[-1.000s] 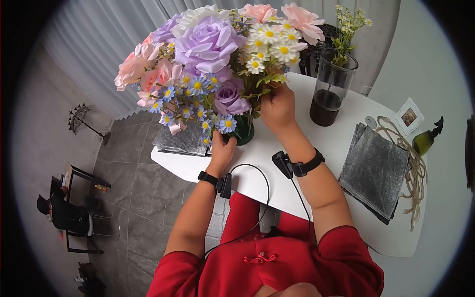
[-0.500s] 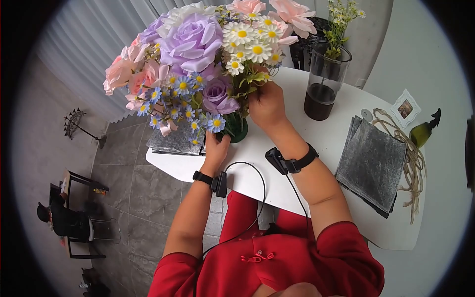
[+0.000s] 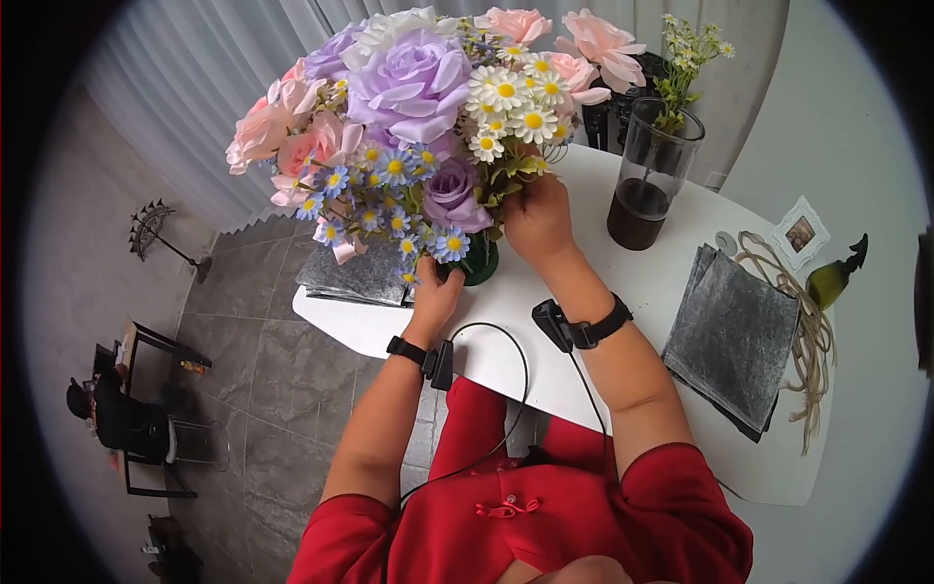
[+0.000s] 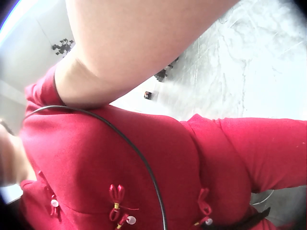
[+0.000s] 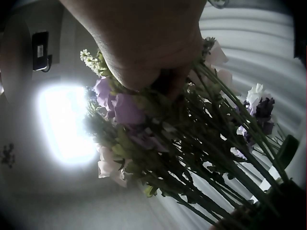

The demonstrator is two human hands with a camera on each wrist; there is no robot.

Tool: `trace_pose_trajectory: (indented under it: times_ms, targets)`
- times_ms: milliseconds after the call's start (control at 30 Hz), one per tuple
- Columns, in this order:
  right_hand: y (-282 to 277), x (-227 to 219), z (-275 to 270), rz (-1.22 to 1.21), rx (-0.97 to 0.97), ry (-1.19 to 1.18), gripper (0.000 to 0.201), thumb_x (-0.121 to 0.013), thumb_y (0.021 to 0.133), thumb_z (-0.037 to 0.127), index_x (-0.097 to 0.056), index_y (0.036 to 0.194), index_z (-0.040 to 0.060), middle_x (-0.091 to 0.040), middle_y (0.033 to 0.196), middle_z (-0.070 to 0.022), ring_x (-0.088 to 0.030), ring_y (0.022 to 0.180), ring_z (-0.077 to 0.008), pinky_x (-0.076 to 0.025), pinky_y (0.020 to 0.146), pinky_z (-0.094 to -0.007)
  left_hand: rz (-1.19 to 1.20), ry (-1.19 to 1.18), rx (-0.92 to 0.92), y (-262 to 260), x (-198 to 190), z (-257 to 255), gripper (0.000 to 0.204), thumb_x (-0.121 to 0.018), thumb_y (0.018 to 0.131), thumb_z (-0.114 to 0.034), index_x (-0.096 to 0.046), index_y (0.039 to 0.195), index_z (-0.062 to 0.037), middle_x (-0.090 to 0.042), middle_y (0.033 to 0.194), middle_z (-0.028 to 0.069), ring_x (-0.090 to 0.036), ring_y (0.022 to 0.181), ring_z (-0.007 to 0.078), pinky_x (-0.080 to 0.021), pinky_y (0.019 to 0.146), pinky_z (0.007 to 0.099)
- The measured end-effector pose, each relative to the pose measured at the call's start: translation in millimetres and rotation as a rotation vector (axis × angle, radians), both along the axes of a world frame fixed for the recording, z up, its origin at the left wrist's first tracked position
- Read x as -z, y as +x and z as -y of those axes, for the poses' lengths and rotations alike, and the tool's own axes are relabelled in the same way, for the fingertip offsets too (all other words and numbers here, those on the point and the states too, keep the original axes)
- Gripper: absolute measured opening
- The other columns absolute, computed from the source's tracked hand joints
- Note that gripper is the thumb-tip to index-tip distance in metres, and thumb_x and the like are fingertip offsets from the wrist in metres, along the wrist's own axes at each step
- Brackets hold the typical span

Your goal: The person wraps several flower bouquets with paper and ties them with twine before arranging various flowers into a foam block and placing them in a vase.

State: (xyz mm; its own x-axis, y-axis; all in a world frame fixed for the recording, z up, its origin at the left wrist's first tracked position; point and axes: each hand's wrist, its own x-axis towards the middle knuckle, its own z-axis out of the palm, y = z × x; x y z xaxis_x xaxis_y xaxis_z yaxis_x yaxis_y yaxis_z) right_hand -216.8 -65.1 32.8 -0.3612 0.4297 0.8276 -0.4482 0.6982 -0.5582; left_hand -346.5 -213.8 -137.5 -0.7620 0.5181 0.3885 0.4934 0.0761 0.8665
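A big bouquet [image 3: 418,117] of purple and pink roses, white daisies and small blue daisies stands in a dark green vase [image 3: 481,263] on the white table [image 3: 623,292]. My left hand [image 3: 435,288] grips the vase's lower left side, partly hidden by blue daisies. My right hand [image 3: 537,216] holds the stems just under the white daisies [image 3: 511,102]. The right wrist view shows that hand's fingers [image 5: 158,62] curled around green stems [image 5: 225,158]. In the left wrist view only my forearm and red clothing appear.
A tall dark glass [image 3: 650,175] with a green sprig stands right of the bouquet. Grey sheets [image 3: 735,331] lie at the right, more grey sheets [image 3: 355,277] under the flowers at the left. Rope [image 3: 812,341], a small photo frame [image 3: 802,232] and a green bottle [image 3: 839,274] lie beyond.
The bouquet has swayed slightly and the white daisy cluster has shifted in my right hand. Both hands keep their hold at the vase and stems.
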Motion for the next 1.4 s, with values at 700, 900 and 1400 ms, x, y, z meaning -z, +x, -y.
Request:
trace_pose_trajectory:
  times_ms: [700, 900, 1400]
  targets:
    - [-7.4, 16.1, -7.1, 0.161, -0.083, -0.061, 0.031, -0.047, 0.089, 0.000, -0.053, 0.120, -0.0018, -0.068, 0.096, -0.0130, -0.065, 0.087, -0.0224, -0.050, 0.079, -0.0337, -0.012, -0.020, 0.056, 2.7, -10.0, -0.8, 0.036, -0.056, 0.081, -0.003, -0.048, 0.115, 0.0035, -0.057, 0.105, 0.0089, -0.055, 0.095, 0.0159, -0.044, 0.085, 0.0288]
    - [15.8, -5.3, -18.3, 0.281, -0.191, -0.078, 0.026, -0.048, 0.085, 0.005, -0.057, 0.109, -0.0009, -0.065, 0.090, -0.0224, -0.062, 0.082, -0.0406, -0.049, 0.072, -0.0406, 0.046, 0.085, 0.120, 13.5, -25.5, -0.3, 0.040, -0.056, 0.080, -0.002, -0.047, 0.119, 0.0032, -0.057, 0.108, 0.0091, -0.055, 0.097, 0.0165, -0.044, 0.087, 0.0289]
    - [63.6, -29.0, -46.8, 0.785, -0.232, 0.002, 0.022, -0.066, 0.078, 0.012, -0.063, 0.094, -0.0025, -0.068, 0.081, -0.0146, -0.064, 0.072, -0.0254, -0.050, 0.070, -0.0346, 0.000, 0.078, 0.107, 12.0, -23.9, -0.9, 0.038, -0.055, 0.080, -0.001, -0.050, 0.117, 0.0028, -0.060, 0.106, 0.0077, -0.056, 0.095, 0.0159, -0.044, 0.085, 0.0289]
